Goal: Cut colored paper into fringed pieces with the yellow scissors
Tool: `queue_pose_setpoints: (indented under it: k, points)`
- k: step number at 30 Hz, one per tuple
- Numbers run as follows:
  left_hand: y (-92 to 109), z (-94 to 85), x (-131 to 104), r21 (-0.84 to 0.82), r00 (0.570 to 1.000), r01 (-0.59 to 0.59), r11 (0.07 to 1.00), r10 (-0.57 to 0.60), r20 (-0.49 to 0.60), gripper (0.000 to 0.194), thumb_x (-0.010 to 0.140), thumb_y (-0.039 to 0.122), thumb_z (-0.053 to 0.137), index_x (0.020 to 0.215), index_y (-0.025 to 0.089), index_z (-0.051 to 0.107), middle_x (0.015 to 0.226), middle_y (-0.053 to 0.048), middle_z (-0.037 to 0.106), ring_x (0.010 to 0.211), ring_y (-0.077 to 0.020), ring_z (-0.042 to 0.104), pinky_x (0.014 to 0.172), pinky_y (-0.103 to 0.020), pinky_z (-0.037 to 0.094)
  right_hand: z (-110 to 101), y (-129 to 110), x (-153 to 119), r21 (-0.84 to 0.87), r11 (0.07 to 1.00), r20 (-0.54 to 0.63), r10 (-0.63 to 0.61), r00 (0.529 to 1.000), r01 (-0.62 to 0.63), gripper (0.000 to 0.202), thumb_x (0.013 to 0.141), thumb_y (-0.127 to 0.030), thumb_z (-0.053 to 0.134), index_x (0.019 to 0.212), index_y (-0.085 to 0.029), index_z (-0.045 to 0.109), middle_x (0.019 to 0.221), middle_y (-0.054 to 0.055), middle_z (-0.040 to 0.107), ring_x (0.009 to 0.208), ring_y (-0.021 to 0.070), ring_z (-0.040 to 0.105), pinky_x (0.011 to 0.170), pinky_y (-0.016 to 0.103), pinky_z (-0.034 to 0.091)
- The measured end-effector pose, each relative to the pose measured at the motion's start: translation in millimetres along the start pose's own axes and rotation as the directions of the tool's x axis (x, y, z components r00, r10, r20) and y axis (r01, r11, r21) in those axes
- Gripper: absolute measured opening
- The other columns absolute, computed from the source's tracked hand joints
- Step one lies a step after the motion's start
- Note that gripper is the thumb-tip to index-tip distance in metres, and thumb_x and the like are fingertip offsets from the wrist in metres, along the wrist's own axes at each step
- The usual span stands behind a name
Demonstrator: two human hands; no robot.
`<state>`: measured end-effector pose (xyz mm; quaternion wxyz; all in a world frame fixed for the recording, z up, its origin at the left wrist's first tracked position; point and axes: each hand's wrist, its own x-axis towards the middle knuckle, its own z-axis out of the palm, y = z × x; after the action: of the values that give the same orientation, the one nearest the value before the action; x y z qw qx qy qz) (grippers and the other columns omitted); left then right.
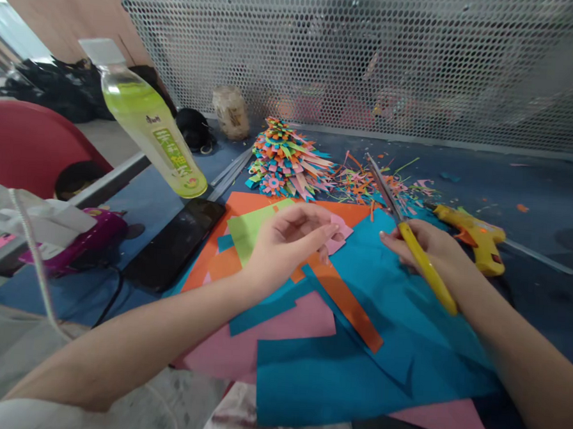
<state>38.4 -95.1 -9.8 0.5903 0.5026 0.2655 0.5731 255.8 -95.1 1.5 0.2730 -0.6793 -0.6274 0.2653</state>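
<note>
Between the fingertips of my left hand is a small piece of pink paper, pinched and partly hidden by the fingers. My right hand is closed around scissors with yellow handles, their metal blades pointing up and away. Under both hands spread overlapping sheets of colored paper: a large blue sheet, pink paper, a light green piece and an orange strip. Beyond the hands stands a cone-shaped tree of many small curled and fringed paper pieces.
A pile of paper scraps lies beside the tree. At right rests a yellow glue gun. On the left are a black phone, a green drink bottle and a purple power strip. A perforated metal panel rises behind.
</note>
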Motion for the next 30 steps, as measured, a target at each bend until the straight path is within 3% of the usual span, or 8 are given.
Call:
queue_pose_setpoints:
  k: [2, 5, 8, 10, 13, 18, 30]
  points:
    - [1, 1.1, 0, 0.006, 1.000, -0.006, 1.000, 0.006, 0.008, 0.009, 0.078, 0.024, 0.074, 0.079, 0.017, 0.067, 0.076, -0.002, 0.069, 0.066, -0.0109, 0.065, 0.048, -0.019, 0.053, 0, 2, -1, -0.196, 0.980, -0.079, -0.035, 0.996, 0.019, 0.044, 0.076, -0.063, 0.058, 0.083, -0.022, 0.045, 0.080, 0.007, 0.058, 0.072, 0.0221, 0.057, 0.063, 0.035, 0.043]
    - [2, 1.9, -1, 0.009, 0.999, -0.029, 1.000, 0.029, 0.043, 0.008, 0.079, 0.024, 0.072, 0.080, 0.018, 0.068, 0.077, -0.002, 0.070, 0.063, -0.0098, 0.065, 0.051, -0.019, 0.054, 1, 4, -3, -0.405, 0.912, -0.200, -0.014, 0.980, -0.069, 0.044, 0.080, -0.061, 0.051, 0.094, -0.020, 0.043, 0.102, 0.018, 0.059, 0.090, 0.0317, 0.059, 0.071, 0.040, 0.044]
    - [4, 2.7, -2, 0.016, 0.997, -0.044, 0.999, 0.042, 0.062, 0.009, 0.080, 0.025, 0.072, 0.081, 0.018, 0.067, 0.079, -0.003, 0.071, 0.067, -0.0117, 0.068, 0.051, -0.019, 0.055, -1, 2, -2, -0.472, 0.878, -0.294, -0.078, 0.953, -0.074, 0.047, 0.082, -0.062, 0.046, 0.100, -0.018, 0.043, 0.112, 0.023, 0.056, 0.096, 0.0352, 0.058, 0.072, 0.042, 0.043]
    - [5, 3.7, -3, 0.026, 0.997, -0.051, 0.998, 0.050, 0.060, 0.010, 0.081, 0.027, 0.071, 0.082, 0.018, 0.066, 0.080, -0.004, 0.072, 0.074, -0.0144, 0.070, 0.050, -0.019, 0.055, -3, -1, -1, -0.362, 0.932, -0.232, -0.080, 0.969, -0.009, 0.049, 0.081, -0.065, 0.047, 0.097, -0.019, 0.045, 0.106, 0.019, 0.058, 0.090, 0.0306, 0.058, 0.071, 0.040, 0.043]
    - [7, 4.7, -3, 0.036, 0.997, -0.054, 0.998, 0.052, 0.052, 0.012, 0.082, 0.029, 0.069, 0.082, 0.018, 0.064, 0.080, -0.003, 0.071, 0.076, -0.0157, 0.071, 0.050, -0.020, 0.056, -4, -5, -5, -0.127, 0.988, 0.004, -0.092, 0.996, 0.092, 0.049, 0.077, -0.068, 0.051, 0.088, -0.021, 0.047, 0.083, 0.007, 0.056, 0.073, 0.0214, 0.053, 0.065, 0.035, 0.041]
    - [7, 3.6, -2, 0.044, 0.995, -0.094, 0.995, 0.095, -0.012, 0.013, 0.079, 0.027, 0.073, 0.081, 0.018, 0.063, 0.073, 0.000, 0.065, 0.064, -0.0106, 0.064, 0.046, -0.019, 0.053, 0, -8, -18, 0.031, 0.974, 0.273, -0.224, 0.935, 0.225, 0.036, 0.082, -0.059, 0.050, 0.085, -0.023, 0.048, 0.071, -0.002, 0.045, 0.062, 0.0154, 0.043, 0.055, 0.030, 0.034]
    - [9, 4.6, -3, 0.039, 0.999, -0.039, 0.998, 0.040, -0.024, 0.015, 0.077, 0.027, 0.074, 0.075, 0.016, 0.065, 0.063, 0.001, 0.064, 0.052, -0.0074, 0.059, 0.046, -0.018, 0.050, 3, -12, -27, 0.115, 0.972, 0.410, -0.236, 0.881, 0.207, 0.028, 0.083, -0.048, 0.056, 0.085, -0.023, 0.043, 0.073, -0.004, 0.042, 0.062, 0.0139, 0.042, 0.054, 0.029, 0.031]
